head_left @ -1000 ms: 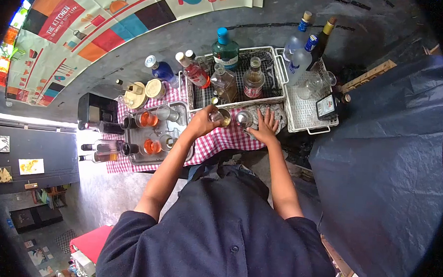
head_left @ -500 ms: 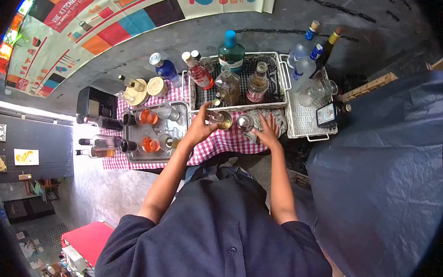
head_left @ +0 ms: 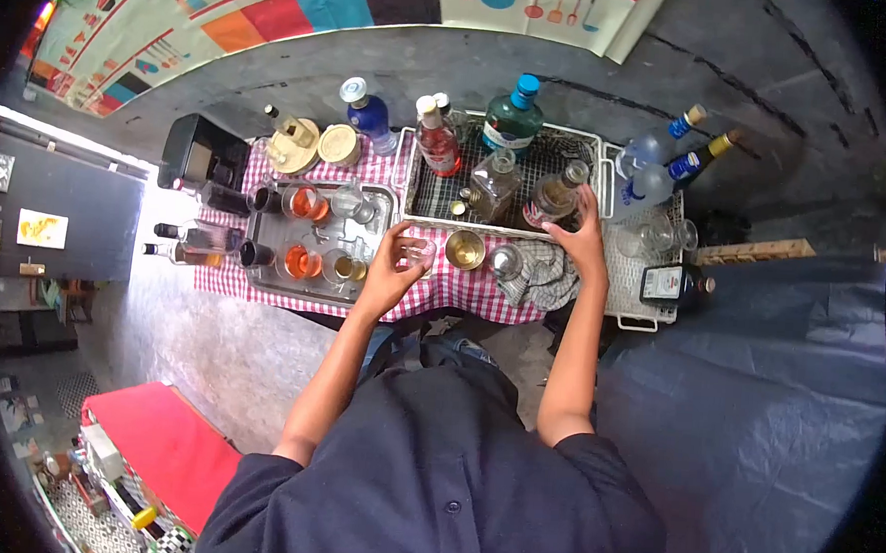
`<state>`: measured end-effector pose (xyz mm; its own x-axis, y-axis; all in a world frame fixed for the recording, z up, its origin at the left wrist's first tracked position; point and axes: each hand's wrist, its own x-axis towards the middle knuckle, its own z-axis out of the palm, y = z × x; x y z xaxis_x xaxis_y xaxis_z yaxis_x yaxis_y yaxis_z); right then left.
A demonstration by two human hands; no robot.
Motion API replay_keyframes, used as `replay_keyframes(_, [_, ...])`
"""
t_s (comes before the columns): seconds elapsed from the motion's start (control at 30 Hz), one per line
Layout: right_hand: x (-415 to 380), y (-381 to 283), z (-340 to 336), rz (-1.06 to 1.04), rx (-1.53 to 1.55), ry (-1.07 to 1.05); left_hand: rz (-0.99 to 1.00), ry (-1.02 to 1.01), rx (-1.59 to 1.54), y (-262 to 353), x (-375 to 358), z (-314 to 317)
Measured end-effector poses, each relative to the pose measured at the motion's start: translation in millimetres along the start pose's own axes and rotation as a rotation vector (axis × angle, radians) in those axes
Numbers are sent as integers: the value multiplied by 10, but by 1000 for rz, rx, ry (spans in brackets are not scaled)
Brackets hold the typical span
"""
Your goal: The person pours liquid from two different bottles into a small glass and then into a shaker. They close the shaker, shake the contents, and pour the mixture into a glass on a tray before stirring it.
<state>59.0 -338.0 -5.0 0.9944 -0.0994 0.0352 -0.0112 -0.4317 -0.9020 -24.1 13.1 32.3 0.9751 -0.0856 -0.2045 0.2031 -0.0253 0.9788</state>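
Observation:
My left hand point(head_left: 391, 271) is closed around a small clear glass point(head_left: 420, 257) at the front of the checked tablecloth. Right of that glass stands a metal cup point(head_left: 464, 250) with pale yellowish liquid inside. A rounded silvery shaker top point(head_left: 506, 263) sits beside the cup, against a crumpled striped cloth point(head_left: 545, 272). My right hand point(head_left: 583, 242) wraps the side of a clear glass bottle point(head_left: 555, 197) with a red label, which leans a little in the white wire basket point(head_left: 431, 219). A squarish clear bottle point(head_left: 495, 186) stands to its left.
On the left, a metal tray point(head_left: 310, 235) holds glasses with orange-red contents point(head_left: 308, 204). A blue bottle point(head_left: 369, 120), a pink bottle point(head_left: 436, 141) and a green bottle point(head_left: 513, 120) stand at the back. A second white basket point(head_left: 630, 304) on the right carries bottles and glasses.
My right hand has left the cloth and moved up and right onto the red-labelled bottle, which now leans. My left hand has drawn the small glass away from the metal cup. The camera view has shifted.

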Motion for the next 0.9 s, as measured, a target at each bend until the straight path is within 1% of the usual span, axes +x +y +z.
replay_keyframes(0.07, [112,93,126,68,58,-65,19,43,16,-15,-58,-42])
replay_keyframes(0.1, [95,-111,144,158,-39,-56,-3,70,-42,-20,-91,-54])
replay_keyframes(0.2, [109,-71,322,86,48,35,-42,104,-45,-13,-182,-93])
replay_keyframes(0.23, [155,42,381,-29,37,68,-52,115,-56,-27,-205,-102])
replay_keyframes(0.27, [171,158,445,-22,99,91,-55,122,-62,-57,-224,-114])
replay_keyframes(0.33, [152,140,529,2,224,149,-62,124,-68,-54,-247,-140])
replay_keyframes(0.37, [145,132,553,68,332,149,-86,122,-78,-46,-266,-157])
replay_keyframes(0.43, [185,234,590,-10,271,183,-89,139,-67,-5,-287,-157])
replay_keyframes(0.47, [202,283,591,-51,239,205,-87,143,-62,3,-283,-155])
replay_keyframes(0.5, [202,277,582,-53,296,202,-76,143,-72,4,-278,-161])
replay_keyframes(0.6, [238,278,531,51,342,167,-71,144,-94,35,-303,-185])
replay_keyframes(0.63, [252,289,529,23,417,207,-83,145,-98,81,-304,-189])
replay_keyframes(0.73, [275,320,435,-60,452,297,-63,138,-116,116,-331,-206])
replay_keyframes(0.77, [272,328,351,-10,401,295,-52,139,-121,123,-352,-206])
replay_keyframes(0.87, [195,-41,129,-29,555,294,-44,130,-135,159,-380,-231])
replay_keyframes(0.9, [170,-136,71,-50,563,328,-41,119,-144,161,-382,-256])
